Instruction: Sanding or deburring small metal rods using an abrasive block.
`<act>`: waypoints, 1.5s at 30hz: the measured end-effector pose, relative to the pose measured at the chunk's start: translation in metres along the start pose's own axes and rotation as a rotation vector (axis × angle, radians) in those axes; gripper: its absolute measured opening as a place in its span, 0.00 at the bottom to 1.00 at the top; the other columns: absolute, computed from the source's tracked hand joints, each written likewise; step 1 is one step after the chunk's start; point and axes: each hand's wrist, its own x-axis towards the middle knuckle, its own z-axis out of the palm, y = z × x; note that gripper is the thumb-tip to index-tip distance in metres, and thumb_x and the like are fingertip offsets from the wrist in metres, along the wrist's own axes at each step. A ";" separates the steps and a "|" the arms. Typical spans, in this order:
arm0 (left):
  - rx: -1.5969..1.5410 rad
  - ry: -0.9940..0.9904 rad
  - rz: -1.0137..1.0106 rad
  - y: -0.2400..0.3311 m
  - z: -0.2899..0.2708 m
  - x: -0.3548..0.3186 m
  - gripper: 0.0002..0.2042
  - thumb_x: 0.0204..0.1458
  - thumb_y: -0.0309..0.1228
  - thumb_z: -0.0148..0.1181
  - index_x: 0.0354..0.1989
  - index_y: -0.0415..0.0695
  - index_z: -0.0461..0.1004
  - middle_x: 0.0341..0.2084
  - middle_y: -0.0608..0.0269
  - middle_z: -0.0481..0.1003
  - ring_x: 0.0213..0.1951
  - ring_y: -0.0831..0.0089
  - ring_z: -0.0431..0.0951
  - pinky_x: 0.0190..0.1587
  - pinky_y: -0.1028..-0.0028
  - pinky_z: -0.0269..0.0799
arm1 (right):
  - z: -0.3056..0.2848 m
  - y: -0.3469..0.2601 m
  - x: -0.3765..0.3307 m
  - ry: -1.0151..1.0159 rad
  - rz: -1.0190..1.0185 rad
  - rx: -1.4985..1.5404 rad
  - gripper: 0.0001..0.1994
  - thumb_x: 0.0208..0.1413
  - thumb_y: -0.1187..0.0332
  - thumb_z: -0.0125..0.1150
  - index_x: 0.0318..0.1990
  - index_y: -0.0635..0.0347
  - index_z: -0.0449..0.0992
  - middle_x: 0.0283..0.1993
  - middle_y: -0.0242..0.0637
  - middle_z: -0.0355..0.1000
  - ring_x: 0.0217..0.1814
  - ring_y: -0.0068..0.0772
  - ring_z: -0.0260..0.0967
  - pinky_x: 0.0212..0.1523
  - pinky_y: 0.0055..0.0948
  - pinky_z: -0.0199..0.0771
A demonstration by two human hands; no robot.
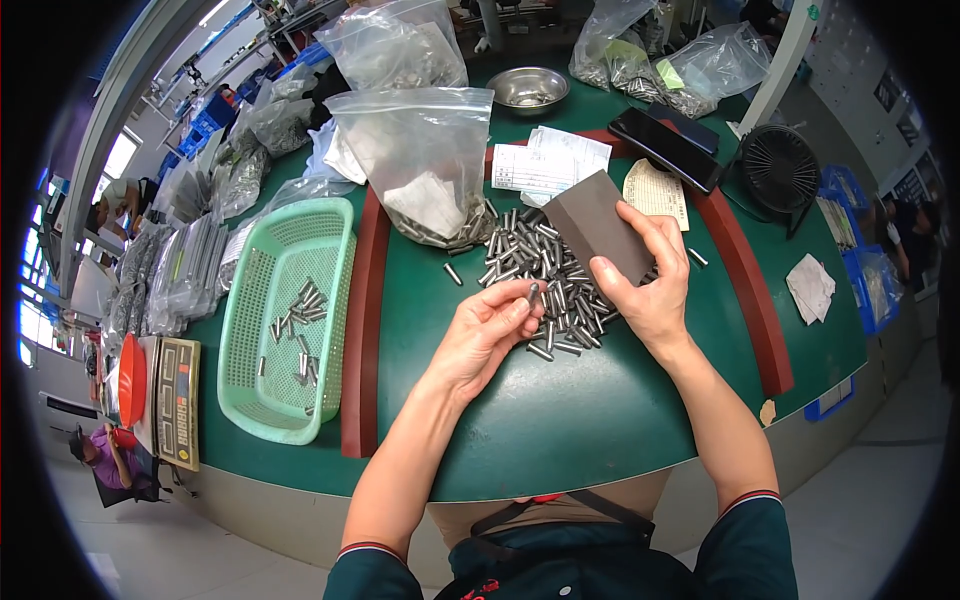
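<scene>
My left hand (485,335) is closed, pinching one small metal pin (534,294) upright between thumb and fingertips. In my right hand (655,290) is a dark brown rectangular block (600,228) that looks like a sanding sponge, tilted, with the thumb on its near side and the fingers along its right edge. Pin and block are apart. Below both hands a heap of short silvery metal pins (575,315) lies on the green tabletop (560,430); the block hides part of it. To the left, a light green plastic basket (337,235) holds several loose pins.
Red-brown strips (364,330) border the work area. Behind the heap are a clear bag of pins (425,150), papers (550,165), a metal bowl (530,90) and a black phone (665,150). A black fan (778,170) stands right; a scale (178,400) sits left.
</scene>
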 end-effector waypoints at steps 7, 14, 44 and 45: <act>-0.060 -0.016 0.019 0.003 -0.002 0.001 0.07 0.56 0.26 0.57 0.42 0.41 0.72 0.31 0.62 0.75 0.31 0.78 0.74 0.38 0.78 0.71 | 0.002 0.003 -0.002 0.058 0.023 0.023 0.29 0.34 0.64 0.71 0.49 0.63 0.75 0.39 0.38 0.68 0.43 0.35 0.66 0.46 0.31 0.67; -0.100 -0.044 -0.012 0.003 -0.004 0.002 0.07 0.56 0.27 0.57 0.42 0.41 0.73 0.31 0.62 0.76 0.30 0.78 0.74 0.38 0.78 0.72 | 0.003 0.007 -0.003 0.019 0.021 0.029 0.29 0.34 0.64 0.71 0.49 0.63 0.75 0.39 0.38 0.68 0.43 0.35 0.66 0.46 0.31 0.67; 0.041 -0.054 0.052 0.003 0.000 -0.001 0.10 0.55 0.30 0.59 0.41 0.37 0.73 0.29 0.62 0.75 0.30 0.77 0.73 0.38 0.78 0.70 | -0.002 -0.008 0.005 0.123 0.028 -0.151 0.28 0.32 0.61 0.72 0.46 0.62 0.77 0.37 0.37 0.68 0.39 0.36 0.66 0.43 0.34 0.64; 0.061 -0.025 0.048 0.003 -0.001 -0.001 0.10 0.55 0.30 0.59 0.41 0.37 0.73 0.29 0.62 0.75 0.30 0.77 0.73 0.38 0.78 0.70 | -0.001 -0.002 0.004 0.082 0.009 -0.115 0.28 0.33 0.61 0.72 0.46 0.62 0.77 0.37 0.37 0.68 0.39 0.35 0.66 0.43 0.34 0.64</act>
